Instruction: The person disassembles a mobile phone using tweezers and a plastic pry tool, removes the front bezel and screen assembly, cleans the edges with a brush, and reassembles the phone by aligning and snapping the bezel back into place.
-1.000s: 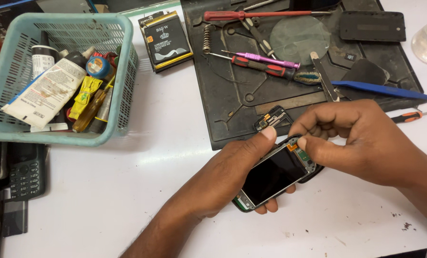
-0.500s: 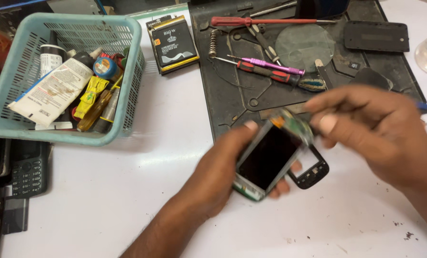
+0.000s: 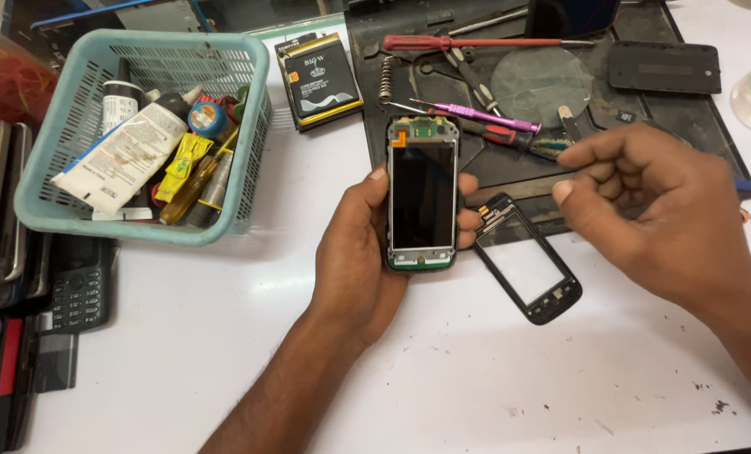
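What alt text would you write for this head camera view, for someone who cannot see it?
A person's left hand holds a partly dismantled phone upright above a white table, while the empty right hand hovers beside it. A detached black screen frame lies below the right hand, with a tool mat behind and a teal basket of supplies at left.

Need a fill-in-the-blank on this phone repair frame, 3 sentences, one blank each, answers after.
The left hand holds the phone body with its screen facing ____.
The detached front frame lies on the white ____.
The tube and small tools sit in a light blue ____.
The right hand holds nothing.

Answers: up; table; basket
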### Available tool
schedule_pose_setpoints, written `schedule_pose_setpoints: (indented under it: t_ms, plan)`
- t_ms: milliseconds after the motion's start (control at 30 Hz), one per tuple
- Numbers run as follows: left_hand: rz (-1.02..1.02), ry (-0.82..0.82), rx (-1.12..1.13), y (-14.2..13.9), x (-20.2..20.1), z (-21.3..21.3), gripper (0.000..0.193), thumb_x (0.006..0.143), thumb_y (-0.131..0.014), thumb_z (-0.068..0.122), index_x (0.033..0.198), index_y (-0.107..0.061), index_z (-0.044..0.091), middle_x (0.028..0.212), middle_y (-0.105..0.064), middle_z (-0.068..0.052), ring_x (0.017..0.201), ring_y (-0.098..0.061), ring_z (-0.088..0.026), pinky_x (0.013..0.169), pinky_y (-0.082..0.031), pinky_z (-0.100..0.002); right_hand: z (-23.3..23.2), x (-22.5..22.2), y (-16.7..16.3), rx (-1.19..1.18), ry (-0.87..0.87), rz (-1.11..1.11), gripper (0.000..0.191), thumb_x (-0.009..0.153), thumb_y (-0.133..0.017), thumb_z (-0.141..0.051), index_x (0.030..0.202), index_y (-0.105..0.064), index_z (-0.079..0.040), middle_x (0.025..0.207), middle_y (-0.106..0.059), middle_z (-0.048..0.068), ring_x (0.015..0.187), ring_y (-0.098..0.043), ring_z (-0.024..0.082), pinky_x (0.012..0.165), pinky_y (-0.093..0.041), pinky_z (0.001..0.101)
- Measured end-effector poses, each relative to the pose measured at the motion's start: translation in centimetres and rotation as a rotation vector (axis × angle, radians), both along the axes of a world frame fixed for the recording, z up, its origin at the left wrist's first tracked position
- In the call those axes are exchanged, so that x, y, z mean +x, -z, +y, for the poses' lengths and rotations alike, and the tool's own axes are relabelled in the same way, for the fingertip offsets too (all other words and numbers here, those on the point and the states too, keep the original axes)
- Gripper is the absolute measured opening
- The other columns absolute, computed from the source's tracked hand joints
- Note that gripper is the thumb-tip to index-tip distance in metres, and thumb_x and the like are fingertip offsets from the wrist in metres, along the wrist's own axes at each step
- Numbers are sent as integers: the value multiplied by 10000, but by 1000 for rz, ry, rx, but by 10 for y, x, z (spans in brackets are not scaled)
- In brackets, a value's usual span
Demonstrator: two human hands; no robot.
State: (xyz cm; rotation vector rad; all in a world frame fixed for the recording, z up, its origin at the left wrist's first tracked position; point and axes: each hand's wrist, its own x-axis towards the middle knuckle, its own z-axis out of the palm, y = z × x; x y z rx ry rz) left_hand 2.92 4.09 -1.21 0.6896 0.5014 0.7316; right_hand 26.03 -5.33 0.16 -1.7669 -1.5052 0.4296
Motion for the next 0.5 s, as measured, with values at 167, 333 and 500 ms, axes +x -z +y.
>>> schedule_pose_setpoints:
  t_ms: [167, 333, 500]
  plan:
    - [-44, -41, 29, 5, -5, 0, 537, 1122, -244, 326, 1397, -509, -51, 1257, -669, -235, 1039, -704, -298, 968, -602, -470, -6, -13, -6, -102, -89, -146, 398, 843, -793, -148, 1163, -643, 36, 778, -705, 47, 620, -643, 103, 549, -507, 247]
    - [-147, -28, 103, 5, -14, -5, 477, 1154, -292, 340, 1402, -478, -23, 1346, -636, -214, 1159, -681, -316, 1043, -590, -481, -23, -36, -14, -247, -24, -425, 681, 733, -826, -405, 1252, -614, -18, 930, -722, 88, 772, -702, 221, 612, -556, 359]
    - [-201, 13, 134, 1, -16, -10, 465, 1159, -304, 335, 1427, -465, -9, 1399, -599, -207, 1258, -650, -323, 1100, -576, -484, -40, -52, -23, -369, 23, -557, 848, 699, -824, -537, 1351, -567, -60, 1058, -687, 104, 876, -706, 283, 657, -572, 428]
